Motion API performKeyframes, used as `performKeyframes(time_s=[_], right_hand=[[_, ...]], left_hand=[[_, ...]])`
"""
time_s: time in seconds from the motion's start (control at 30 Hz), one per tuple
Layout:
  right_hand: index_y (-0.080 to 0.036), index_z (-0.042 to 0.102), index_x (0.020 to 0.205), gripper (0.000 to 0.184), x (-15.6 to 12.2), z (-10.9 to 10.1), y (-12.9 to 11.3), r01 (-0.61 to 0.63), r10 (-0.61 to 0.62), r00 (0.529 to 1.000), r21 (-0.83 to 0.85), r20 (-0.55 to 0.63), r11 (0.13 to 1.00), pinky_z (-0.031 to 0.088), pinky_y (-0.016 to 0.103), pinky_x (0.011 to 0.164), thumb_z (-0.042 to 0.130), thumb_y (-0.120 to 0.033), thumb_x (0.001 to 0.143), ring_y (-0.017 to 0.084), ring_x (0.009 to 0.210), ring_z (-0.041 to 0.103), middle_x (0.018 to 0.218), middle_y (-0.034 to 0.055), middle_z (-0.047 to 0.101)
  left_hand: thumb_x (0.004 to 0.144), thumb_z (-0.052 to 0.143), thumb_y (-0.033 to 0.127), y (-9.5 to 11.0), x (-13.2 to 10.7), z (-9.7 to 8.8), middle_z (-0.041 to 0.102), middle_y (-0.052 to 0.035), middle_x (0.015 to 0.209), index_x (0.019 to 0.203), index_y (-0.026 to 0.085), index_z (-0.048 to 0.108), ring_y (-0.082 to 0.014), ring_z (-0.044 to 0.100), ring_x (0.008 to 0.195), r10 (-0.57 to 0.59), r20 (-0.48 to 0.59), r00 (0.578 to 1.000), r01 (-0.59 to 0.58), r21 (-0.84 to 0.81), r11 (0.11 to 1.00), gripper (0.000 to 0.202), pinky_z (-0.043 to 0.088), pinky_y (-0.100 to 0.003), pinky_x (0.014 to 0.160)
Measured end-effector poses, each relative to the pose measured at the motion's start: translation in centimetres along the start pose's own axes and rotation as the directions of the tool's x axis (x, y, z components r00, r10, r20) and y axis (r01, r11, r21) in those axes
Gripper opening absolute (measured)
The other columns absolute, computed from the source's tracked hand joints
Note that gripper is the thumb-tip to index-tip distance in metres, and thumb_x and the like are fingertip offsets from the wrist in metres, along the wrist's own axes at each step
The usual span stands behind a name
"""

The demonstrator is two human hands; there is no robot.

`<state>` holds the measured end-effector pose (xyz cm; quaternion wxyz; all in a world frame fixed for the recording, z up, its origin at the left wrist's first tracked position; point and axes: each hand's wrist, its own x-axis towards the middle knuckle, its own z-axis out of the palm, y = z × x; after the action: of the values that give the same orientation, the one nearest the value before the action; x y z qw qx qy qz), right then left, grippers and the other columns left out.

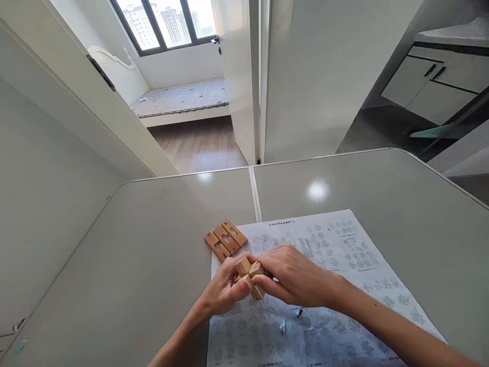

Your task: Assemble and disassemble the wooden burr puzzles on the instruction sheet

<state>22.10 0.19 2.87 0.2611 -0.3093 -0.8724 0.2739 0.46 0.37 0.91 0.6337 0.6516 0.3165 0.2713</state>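
A small wooden interlocking puzzle (248, 281) of crossed light-wood bars is held up between both hands, over the left part of a printed sheet. My left hand (223, 290) grips it from the left, thumb on the near side. From the right, my right hand (288, 275) pinches one bar, which has a dark mark on its end. Just beyond my left hand lie flat wooden pieces (226, 238) side by side, with cut-out slots and printed numbers. Part of the puzzle is hidden behind my fingers.
The large paper sheet (324, 326) shows rows of small puzzle diagrams and is creased near the front. It lies on a grey-green table (164, 255) with a pale seam and rim. Past the table are an open door (239, 71), a bed (183, 97) and cabinets (439, 76).
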Motion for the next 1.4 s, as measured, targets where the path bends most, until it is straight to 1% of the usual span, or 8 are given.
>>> performKeyframes(time_s=[0.23, 0.37, 0.5, 0.67, 0.77, 0.9, 1.13, 1.4], right_hand=[[-0.021, 0.050, 0.082, 0.040, 0.0, 0.8, 0.0, -0.069, 0.068, 0.998, 0.086, 0.017, 0.994, 0.025, 0.030, 0.061, 0.034, -0.042, 0.113, 0.014, 0.058, 0.038, 0.071, -0.0009, 0.056], [-0.022, 0.046, 0.080, 0.041, 0.3, 0.5, 0.1, -0.273, 0.273, 0.961, 0.317, 0.044, 0.908, 0.028, 0.028, 0.060, 0.036, -0.046, 0.111, 0.014, 0.061, 0.040, 0.071, -0.0021, 0.052], [-0.021, 0.048, 0.078, 0.049, 0.7, 0.0, -0.1, -0.402, 0.363, 0.910, 0.632, 0.199, 0.662, 0.036, 0.028, 0.060, 0.038, -0.057, 0.110, 0.013, 0.061, 0.043, 0.070, -0.0026, 0.050], [-0.017, 0.059, 0.086, 0.048, 0.7, 0.4, 0.3, -0.393, 0.243, 0.909, 0.890, 0.339, 0.229, 0.045, 0.029, 0.065, 0.045, -0.058, 0.108, 0.013, 0.062, 0.050, 0.074, 0.0006, 0.058], [-0.014, 0.065, 0.094, 0.044, 0.5, 0.2, 0.9, -0.394, 0.142, 0.915, 0.911, 0.377, 0.120, 0.046, 0.027, 0.063, 0.045, -0.051, 0.109, 0.012, 0.061, 0.052, 0.080, 0.0032, 0.063], [-0.016, 0.064, 0.102, 0.029, 0.2, -0.4, 1.7, -0.438, 0.034, 0.898, 0.882, 0.439, 0.172, 0.048, 0.021, 0.054, 0.064, -0.045, 0.104, 0.009, 0.060, 0.058, 0.090, 0.0012, 0.062], [-0.012, 0.068, 0.099, 0.044, 0.0, 0.2, 3.2, -0.448, -0.256, 0.832, 0.868, 0.493, 0.215, 0.057, 0.023, 0.063, 0.065, -0.055, 0.103, 0.010, 0.060, 0.063, 0.077, 0.0009, 0.065], [-0.014, 0.071, 0.095, 0.040, 0.2, -0.1, 2.1, -0.396, 0.003, 0.902, 0.826, 0.431, 0.402, 0.057, 0.023, 0.060, 0.068, -0.053, 0.101, 0.011, 0.062, 0.065, 0.080, 0.0023, 0.068]], left_hand=[[0.089, 0.051, 0.085, 1.1, 0.0, -0.7, 0.047, 0.0013, 0.073, 0.086, 0.017, 0.060, -0.0137, 0.040, 0.066, -0.076, 0.035, 0.996, 0.074, 0.058, 0.996, 0.069, 0.035, -0.025, 0.063], [0.088, 0.050, 0.088, 1.1, -0.1, -0.6, 0.062, -0.0035, 0.087, 0.103, 0.018, 0.064, -0.0201, 0.056, 0.079, -0.026, -0.105, 0.994, 0.049, 0.221, 0.974, 0.073, 0.047, -0.030, 0.074], [0.082, 0.064, 0.086, 0.4, -0.3, -0.3, 0.067, -0.0078, 0.112, 0.140, 0.023, 0.051, -0.0251, 0.067, 0.096, 0.163, -0.270, 0.949, -0.069, 0.326, 0.943, 0.086, 0.054, -0.037, 0.091], [0.079, 0.083, 0.068, -0.1, -0.5, -0.5, 0.070, -0.0083, 0.113, 0.132, 0.023, 0.056, -0.0253, 0.072, 0.095, 0.305, -0.266, 0.914, -0.177, 0.416, 0.892, 0.075, 0.057, -0.037, 0.090], [0.081, 0.088, 0.049, 0.0, -0.5, -0.7, 0.072, -0.0075, 0.114, 0.126, 0.024, 0.058, -0.0261, 0.072, 0.100, 0.378, -0.253, 0.890, -0.223, 0.481, 0.848, 0.059, 0.057, -0.037, 0.091], [0.084, 0.075, 0.044, 0.5, -0.2, -0.5, 0.068, -0.0085, 0.112, 0.123, 0.023, 0.063, -0.0264, 0.068, 0.100, 0.440, -0.166, 0.882, -0.311, 0.495, 0.811, 0.046, 0.056, -0.039, 0.090], [0.078, 0.071, 0.031, 1.0, -0.3, 0.8, 0.070, -0.0133, 0.129, 0.137, 0.024, 0.057, -0.0316, 0.071, 0.113, 0.365, -0.044, 0.930, -0.338, 0.288, 0.896, 0.061, 0.057, -0.045, 0.102], [0.076, 0.085, 0.065, 0.7, -0.7, 1.3, 0.078, -0.0144, 0.113, 0.134, 0.022, 0.061, -0.0279, 0.079, 0.083, 0.111, -0.125, 0.986, -0.108, 0.037, 0.994, 0.076, 0.065, -0.038, 0.079]])
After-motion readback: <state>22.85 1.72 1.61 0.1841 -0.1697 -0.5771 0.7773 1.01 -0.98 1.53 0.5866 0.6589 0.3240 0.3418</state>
